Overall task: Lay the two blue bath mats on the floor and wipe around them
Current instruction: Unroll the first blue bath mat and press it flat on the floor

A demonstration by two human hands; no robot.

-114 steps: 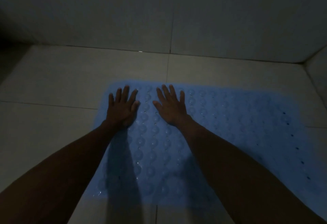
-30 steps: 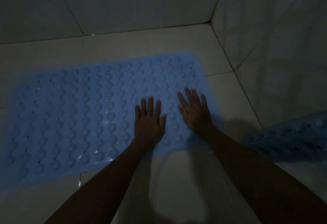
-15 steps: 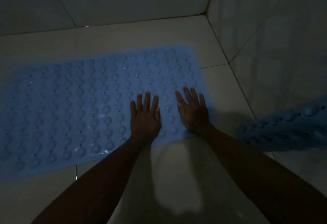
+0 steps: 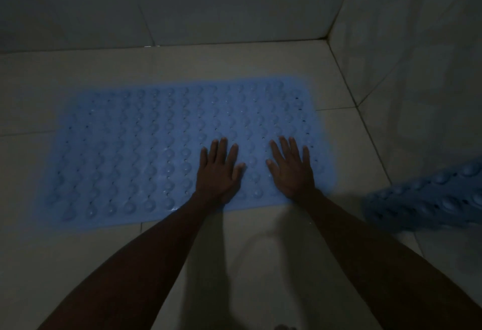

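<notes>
A blue bath mat (image 4: 146, 147) with rows of round bumps lies flat on the pale tiled floor, its long side running left to right. My left hand (image 4: 217, 171) presses palm down on the mat's near right part, fingers spread. My right hand (image 4: 290, 170) rests flat beside it, close to the mat's right end. Both hands hold nothing. The second blue mat (image 4: 427, 200) sits at the right edge of view, partly cut off and lifted against the wall.
Tiled walls meet in a corner (image 4: 327, 38) at the back right, close to the flat mat's far right end. Bare floor tiles (image 4: 260, 264) stretch between the mat's near edge and me. The room is dim.
From 3.8 s ago, my hands shifted from the mat's left end to its right end. Over the last second they stayed flat there, while the view pulled back and showed the whole mat.
</notes>
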